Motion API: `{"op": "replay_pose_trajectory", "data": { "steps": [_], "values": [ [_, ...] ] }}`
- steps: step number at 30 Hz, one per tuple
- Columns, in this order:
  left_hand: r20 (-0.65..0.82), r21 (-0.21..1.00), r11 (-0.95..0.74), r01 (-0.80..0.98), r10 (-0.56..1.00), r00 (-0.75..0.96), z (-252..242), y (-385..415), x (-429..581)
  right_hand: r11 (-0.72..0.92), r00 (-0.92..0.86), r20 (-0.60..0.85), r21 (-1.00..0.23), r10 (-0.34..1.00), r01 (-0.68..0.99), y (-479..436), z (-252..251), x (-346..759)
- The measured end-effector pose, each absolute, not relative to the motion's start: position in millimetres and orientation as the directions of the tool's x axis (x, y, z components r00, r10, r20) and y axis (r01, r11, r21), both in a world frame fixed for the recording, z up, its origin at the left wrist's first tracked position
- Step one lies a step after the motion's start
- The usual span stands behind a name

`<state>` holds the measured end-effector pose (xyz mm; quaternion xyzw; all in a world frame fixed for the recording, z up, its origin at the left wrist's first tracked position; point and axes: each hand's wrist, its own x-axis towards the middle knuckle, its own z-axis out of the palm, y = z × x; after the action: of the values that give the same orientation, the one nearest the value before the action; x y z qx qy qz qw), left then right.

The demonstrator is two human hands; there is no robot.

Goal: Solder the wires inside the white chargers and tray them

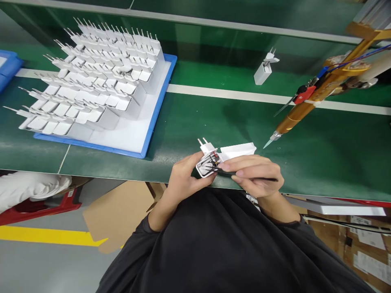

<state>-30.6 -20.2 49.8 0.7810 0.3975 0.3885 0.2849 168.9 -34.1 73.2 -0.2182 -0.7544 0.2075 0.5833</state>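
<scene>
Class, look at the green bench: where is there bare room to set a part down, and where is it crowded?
Bare green mat lies between the blue tray and the gold tool, and again right of the hands below that tool. Behind the white stripe, only a lone charger stands. Crowded: the tray, packed with chargers, and the near edge where the left hand and right hand hold an open charger.

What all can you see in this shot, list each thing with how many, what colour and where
charger housing: one, white, open, wires showing, in left hand
tweezers: one, dark, in right hand
cover piece: one, white, behind the hands
tray: one, blue, far left on belt
charger shells: many, white, rows on tray
lone charger: one, white, far side
dispenser tool: one, gold, right
belt: one, green
left hand: one, holding housing
right hand: one, gripping tweezers
</scene>
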Motion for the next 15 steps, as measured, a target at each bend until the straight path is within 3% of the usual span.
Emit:
{"op": "replay_pose_trajectory", "data": {
  "steps": [3,6,8,10,12,15],
  "values": [
    [0.356,0.754,-0.509,0.416,0.848,0.393,49,-18,-31,0.807,-0.198,0.783,-0.582,0.59,0.103,-35,73,176],
    [0.299,0.763,-0.441,0.472,0.889,0.347,44,-11,-36,0.685,0.102,0.694,-0.72,0.713,0.109,-34,69,188],
    [0.253,0.743,-0.385,0.548,0.919,0.303,36,-3,-45,0.472,0.19,0.496,-0.867,0.847,0.159,-29,63,197],
    [0.185,0.717,-0.326,0.617,0.941,0.283,29,6,-57,0.173,0.083,0.201,-0.948,0.976,0.269,-22,54,204],
    [0.082,0.708,-0.265,0.655,0.952,0.296,23,16,-68,-0.023,-0.078,-0.063,-0.902,0.995,0.431,-13,44,207],
    [-0.068,0.729,-0.174,0.662,0.944,0.324,20,25,-77,-0.085,-0.172,-0.247,-0.768,0.954,0.635,-6,34,203]
  ]
}}
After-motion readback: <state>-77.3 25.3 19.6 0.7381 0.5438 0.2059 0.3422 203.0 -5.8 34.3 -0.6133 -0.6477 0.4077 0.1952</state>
